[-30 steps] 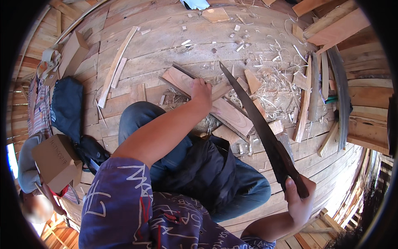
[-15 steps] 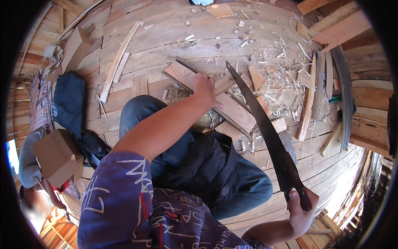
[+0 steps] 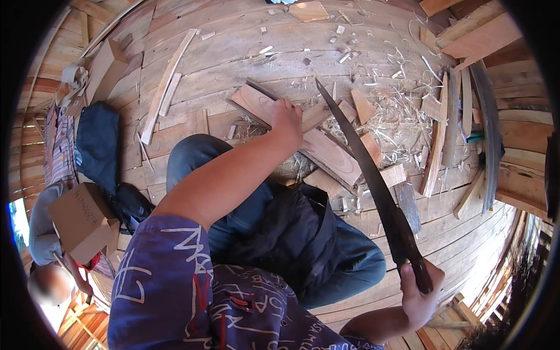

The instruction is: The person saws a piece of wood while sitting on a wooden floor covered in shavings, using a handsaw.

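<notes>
My right hand point(image 3: 421, 296) is closed round the dark handle of a long handsaw point(image 3: 366, 157). The blade slants up and leftward, its tip above the far end of a short wooden strip point(image 3: 315, 116). The frames do not show clearly whether the blade touches the wood. With fingers curled down, my left hand point(image 3: 287, 121) grips that strip where it crosses a reddish plank point(image 3: 333, 156). Part of the strip is hidden under my fingers. The plank lies slantwise on the floor in front of my folded legs.
Wood shavings point(image 3: 402, 125) and offcuts point(image 3: 363, 107) litter the floor beyond the blade. Long boards point(image 3: 436, 140) lie at the right. On the left are a thin batten point(image 3: 169, 87), a dark bag point(image 3: 97, 146) and a cardboard box point(image 3: 81, 219), with another person point(image 3: 48, 224) beside it.
My right hand has shifted slightly left, and the saw has tilted with its tip a little farther away. My left hand stays in place on the strip.
</notes>
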The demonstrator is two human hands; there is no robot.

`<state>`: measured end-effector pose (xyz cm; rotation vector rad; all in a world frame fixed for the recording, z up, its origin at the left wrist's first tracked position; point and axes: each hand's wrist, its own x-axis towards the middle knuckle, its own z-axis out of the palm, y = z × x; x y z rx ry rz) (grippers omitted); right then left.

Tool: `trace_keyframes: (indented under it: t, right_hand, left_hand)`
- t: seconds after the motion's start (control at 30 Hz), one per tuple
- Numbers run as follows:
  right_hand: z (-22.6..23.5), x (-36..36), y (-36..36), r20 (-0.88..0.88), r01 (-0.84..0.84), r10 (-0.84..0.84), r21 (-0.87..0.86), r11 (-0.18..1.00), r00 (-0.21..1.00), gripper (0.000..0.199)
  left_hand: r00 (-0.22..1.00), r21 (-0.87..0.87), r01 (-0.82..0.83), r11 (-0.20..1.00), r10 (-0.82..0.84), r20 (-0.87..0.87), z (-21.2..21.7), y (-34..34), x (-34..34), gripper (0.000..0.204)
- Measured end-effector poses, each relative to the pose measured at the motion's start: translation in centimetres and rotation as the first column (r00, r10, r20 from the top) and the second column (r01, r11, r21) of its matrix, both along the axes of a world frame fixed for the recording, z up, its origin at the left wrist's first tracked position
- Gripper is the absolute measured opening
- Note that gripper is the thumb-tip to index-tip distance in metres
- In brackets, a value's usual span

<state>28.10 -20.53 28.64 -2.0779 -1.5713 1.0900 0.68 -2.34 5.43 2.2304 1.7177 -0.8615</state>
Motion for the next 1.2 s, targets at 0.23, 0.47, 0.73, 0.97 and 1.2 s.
trace_keyframes:
  t: [0.23,0.47,0.73,0.97,1.2]
  right_hand:
    - [-2.3,-3.5,2.6,-0.074,0.081,-0.079,0.027,0.996,0.994,0.025]
    - [-2.2,-3.2,3.6,-0.014,0.024,-0.024,0.028,0.999,1.000,0.023]
    - [1.1,0.7,-1.0,0.062,-0.057,0.059,-0.040,0.998,0.996,0.026]
    - [-0.9,0.5,4.0,0.033,0.111,-0.110,-0.023,0.994,0.993,0.031]
    - [1.9,3.3,-0.6,0.051,0.014,-0.010,-0.062,0.998,0.999,0.034]
  left_hand:
    - [1.000,-0.026,-0.001,1.000,0.000,-0.006,-0.5,-0.1,-0.7,0.105]
    - [0.999,-0.028,-0.019,0.999,0.019,-0.026,0.0,0.4,-0.8,0.107]
    - [0.998,-0.032,-0.056,0.998,0.056,0.009,-0.2,0.0,-2.2,0.109]
    - [1.000,-0.003,-0.019,1.000,0.019,-0.004,-0.5,0.1,-1.4,0.109]
    - [1.000,0.008,0.000,1.000,0.000,-0.023,-0.2,0.3,-0.7,0.110]
